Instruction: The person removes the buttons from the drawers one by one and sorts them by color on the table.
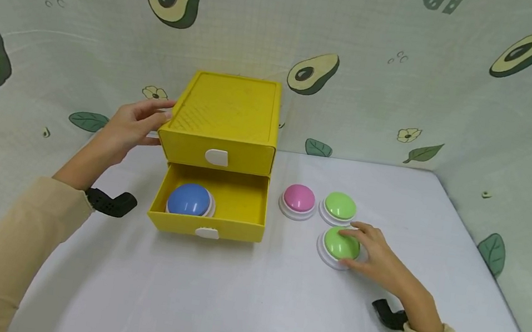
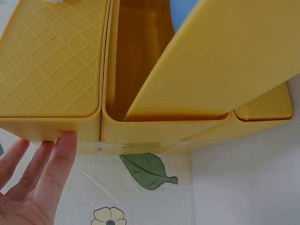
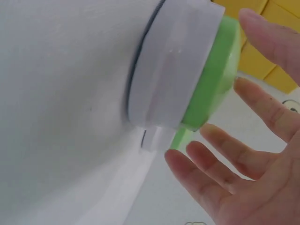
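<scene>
A yellow two-drawer box [image 1: 225, 106] stands at the back, its lower drawer [image 1: 247, 200] pulled out. Inside that drawer lies a blue dome push button [image 1: 189, 199] on a white base. My left hand [image 1: 131, 125] rests its fairly straight fingers against the left side of the box near the top; the left wrist view shows the fingertips [image 2: 69, 140] at the yellow wall. On the table, my right hand [image 1: 374, 257] spreads its thumb and fingers over the nearer green push button [image 1: 340, 244], fingertips right at its dome. In the right wrist view this button [image 3: 213, 75] sits flat on its white base.
Behind the nearer green button stands a second green button [image 1: 340, 205], with a pink button [image 1: 299, 198] to its left, right of the drawer. A cloth with avocado prints [image 1: 245, 17] hangs behind the white table [image 1: 228, 301]. Both wrists wear black straps [image 1: 111, 203].
</scene>
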The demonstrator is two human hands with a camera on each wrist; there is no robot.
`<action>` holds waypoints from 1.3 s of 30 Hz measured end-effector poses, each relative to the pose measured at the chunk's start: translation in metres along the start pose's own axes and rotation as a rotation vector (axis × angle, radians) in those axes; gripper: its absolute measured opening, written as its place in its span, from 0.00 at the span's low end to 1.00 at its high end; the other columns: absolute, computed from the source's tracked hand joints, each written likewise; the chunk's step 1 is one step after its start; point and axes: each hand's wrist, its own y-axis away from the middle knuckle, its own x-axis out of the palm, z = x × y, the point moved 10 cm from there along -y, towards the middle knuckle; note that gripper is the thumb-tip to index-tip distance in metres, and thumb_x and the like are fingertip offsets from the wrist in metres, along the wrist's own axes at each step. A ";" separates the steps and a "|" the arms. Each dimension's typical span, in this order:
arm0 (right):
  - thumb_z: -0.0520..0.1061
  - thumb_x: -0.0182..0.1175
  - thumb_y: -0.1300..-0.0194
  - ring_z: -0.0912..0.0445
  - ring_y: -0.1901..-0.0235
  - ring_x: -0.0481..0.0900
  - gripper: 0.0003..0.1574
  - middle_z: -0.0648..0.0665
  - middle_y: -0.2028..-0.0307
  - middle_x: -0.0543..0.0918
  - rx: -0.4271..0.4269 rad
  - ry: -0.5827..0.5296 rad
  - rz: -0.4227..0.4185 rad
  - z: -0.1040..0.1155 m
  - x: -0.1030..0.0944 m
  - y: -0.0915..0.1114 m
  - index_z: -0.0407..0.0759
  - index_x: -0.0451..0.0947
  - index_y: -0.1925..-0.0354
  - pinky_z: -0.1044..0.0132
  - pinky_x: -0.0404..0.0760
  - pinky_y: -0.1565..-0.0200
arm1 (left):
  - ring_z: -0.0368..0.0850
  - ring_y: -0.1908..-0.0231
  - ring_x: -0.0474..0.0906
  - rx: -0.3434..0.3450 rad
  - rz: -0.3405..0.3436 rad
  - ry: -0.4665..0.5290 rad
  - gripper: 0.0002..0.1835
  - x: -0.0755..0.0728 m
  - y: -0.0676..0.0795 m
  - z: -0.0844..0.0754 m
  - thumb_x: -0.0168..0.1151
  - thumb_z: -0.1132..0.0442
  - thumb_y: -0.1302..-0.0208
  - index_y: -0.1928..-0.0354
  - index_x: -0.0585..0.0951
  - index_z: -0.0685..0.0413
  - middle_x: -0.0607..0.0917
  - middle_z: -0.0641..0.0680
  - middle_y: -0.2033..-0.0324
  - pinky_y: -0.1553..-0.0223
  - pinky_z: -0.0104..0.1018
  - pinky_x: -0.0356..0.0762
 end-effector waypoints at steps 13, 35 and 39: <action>0.48 0.69 0.47 0.52 0.42 0.66 0.33 0.47 0.44 0.70 -0.127 -0.059 -0.091 0.066 -0.024 -0.009 0.46 0.71 0.43 0.47 0.69 0.43 | 0.29 0.58 0.76 0.000 0.002 0.020 0.33 -0.001 -0.001 0.000 0.49 0.40 0.35 0.31 0.60 0.40 0.71 0.51 0.41 0.52 0.33 0.80; 0.48 0.62 0.39 0.55 0.40 0.68 0.29 0.48 0.41 0.72 -0.278 -0.208 -0.059 0.195 -0.014 -0.068 0.46 0.70 0.40 0.58 0.72 0.39 | 0.30 0.57 0.75 -0.005 -0.001 0.014 0.33 -0.001 0.002 0.001 0.48 0.40 0.35 0.30 0.60 0.39 0.67 0.55 0.36 0.50 0.36 0.79; 0.47 0.61 0.38 0.54 0.42 0.70 0.27 0.48 0.43 0.73 -0.262 -0.213 -0.046 0.211 -0.006 -0.080 0.45 0.71 0.41 0.58 0.73 0.40 | 0.30 0.56 0.75 0.005 0.001 0.016 0.33 0.000 0.001 0.000 0.48 0.40 0.35 0.30 0.60 0.39 0.67 0.56 0.36 0.49 0.39 0.77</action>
